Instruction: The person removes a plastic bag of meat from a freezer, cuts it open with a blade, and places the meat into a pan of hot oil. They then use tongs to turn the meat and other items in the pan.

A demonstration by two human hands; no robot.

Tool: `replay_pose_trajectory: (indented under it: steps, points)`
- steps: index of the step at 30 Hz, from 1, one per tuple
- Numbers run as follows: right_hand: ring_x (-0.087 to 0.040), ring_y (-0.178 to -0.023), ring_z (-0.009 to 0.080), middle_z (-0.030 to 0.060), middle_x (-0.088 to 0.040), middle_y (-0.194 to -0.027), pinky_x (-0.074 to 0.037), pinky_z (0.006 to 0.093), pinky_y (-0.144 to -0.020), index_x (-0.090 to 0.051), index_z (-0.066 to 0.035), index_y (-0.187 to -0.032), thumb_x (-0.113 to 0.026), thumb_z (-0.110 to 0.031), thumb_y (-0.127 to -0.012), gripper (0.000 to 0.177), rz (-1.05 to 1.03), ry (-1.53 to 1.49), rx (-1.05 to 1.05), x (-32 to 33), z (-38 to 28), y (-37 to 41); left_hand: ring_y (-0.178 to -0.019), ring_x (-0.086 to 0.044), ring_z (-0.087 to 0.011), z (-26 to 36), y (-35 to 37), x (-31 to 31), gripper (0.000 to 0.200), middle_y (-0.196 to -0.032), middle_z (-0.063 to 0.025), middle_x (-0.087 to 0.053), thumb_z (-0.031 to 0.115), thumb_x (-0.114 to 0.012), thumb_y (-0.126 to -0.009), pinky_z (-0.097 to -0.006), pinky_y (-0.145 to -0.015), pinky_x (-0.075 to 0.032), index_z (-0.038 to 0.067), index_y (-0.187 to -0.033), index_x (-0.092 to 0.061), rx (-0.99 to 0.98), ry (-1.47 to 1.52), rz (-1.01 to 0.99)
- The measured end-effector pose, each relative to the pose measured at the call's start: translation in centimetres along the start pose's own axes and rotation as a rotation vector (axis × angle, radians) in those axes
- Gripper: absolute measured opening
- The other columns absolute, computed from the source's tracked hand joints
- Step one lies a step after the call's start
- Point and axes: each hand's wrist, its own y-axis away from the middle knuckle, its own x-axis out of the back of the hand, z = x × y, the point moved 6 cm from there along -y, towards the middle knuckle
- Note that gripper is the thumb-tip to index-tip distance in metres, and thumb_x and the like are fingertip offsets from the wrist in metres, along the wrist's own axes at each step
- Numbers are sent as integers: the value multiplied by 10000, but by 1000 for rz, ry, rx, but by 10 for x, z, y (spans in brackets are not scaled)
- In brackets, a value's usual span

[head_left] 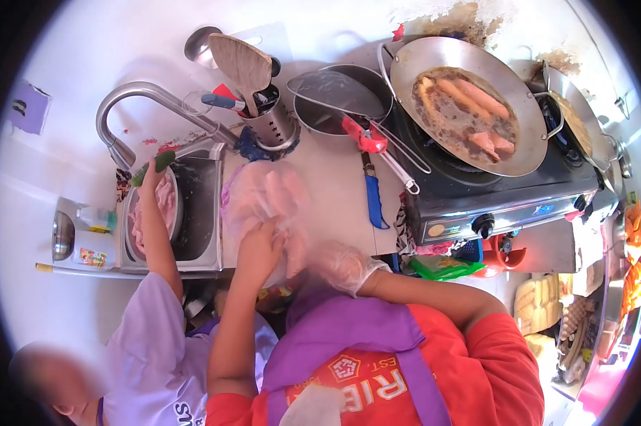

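The clear plastic bag (244, 186), filled with pink pieces that look like raw meat, lies on the counter (335, 206) between the sink (205, 220) on the left and the gas stove (530, 219) on the right. That spot seems chosen for reach: both hands meet there directly in front of the body. The person's bare left hand (261, 247) bears on the bag's near side, fingers curled in and closed on the plastic, probably to keep the slippery load steady. Its forearm runs nearly straight away from the body, wrist slightly bent over the bag.

The right hand (345, 266) wears a loose clear glove, likely to keep skin off the meat. It is just beside the bag's near right edge, with its forearm crossing in from the right and the elbow out wide. Glare and blur hide its fingers, so I cannot tell how far open they are or whether they hold anything.

The blue-handled knife (374, 202) rests right of the bag, apart from both hands. On the stove, a wok (528, 138) holds pieces in oil, its near side conveniently facing the right arm.
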Motion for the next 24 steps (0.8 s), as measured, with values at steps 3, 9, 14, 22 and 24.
replay_pose_trajectory:
  steps: [3, 9, 14, 22, 24]
  points:
    - [-590, -969, 357, 144, -622, -1029, -478, 442, -880, -572, -67, -1047, -627, -56, -773, 280, -48, 105, -66, -9, 13, -3, -841, -619, -359, -10, 2, -1, 326, -932, -218, -636, 102, -607, -880, -394, -757, -489, 13, -1193, -619, -9, 78, 26]
    - [-561, -1102, 366, 184, -605, -1135, -450, 452, -953, -490, -71, -1271, -612, -115, -806, 483, -56, 358, -124, 2, 20, 4, -766, -589, -196, -5, 1, 6, 305, -853, -116, -618, 105, -585, -915, -312, -716, -471, 11, -1203, -616, 46, 231, 26]
    - [-573, -1084, 384, 180, -587, -1191, -463, 455, -945, -457, -80, -1328, -621, -213, -836, 535, -236, 111, -382, 9, 10, -24, -825, -524, -71, -5, -5, 14, 302, -898, 19, -591, 140, -562, -965, -225, -750, -427, 53, -1251, -605, 202, 778, -59]
    - [-606, -995, 369, 178, -589, -1190, -528, 444, -820, -472, -59, -1313, -654, -148, -800, 552, 71, 340, -51, 58, -16, -85, -790, -565, -62, -20, -58, 102, 315, -913, 15, -617, 135, -564, -979, -202, -736, -462, 15, -1270, -555, 83, 1529, 306]
    - [-619, -956, 354, 168, -592, -1186, -541, 432, -782, -490, -56, -1293, -643, -126, -800, 521, 206, 241, 144, 64, -32, -90, -787, -568, -71, -32, -76, 111, 322, -882, 7, -604, 133, -558, -983, -217, -734, -473, 10, -1280, -538, 123, 1607, 442]
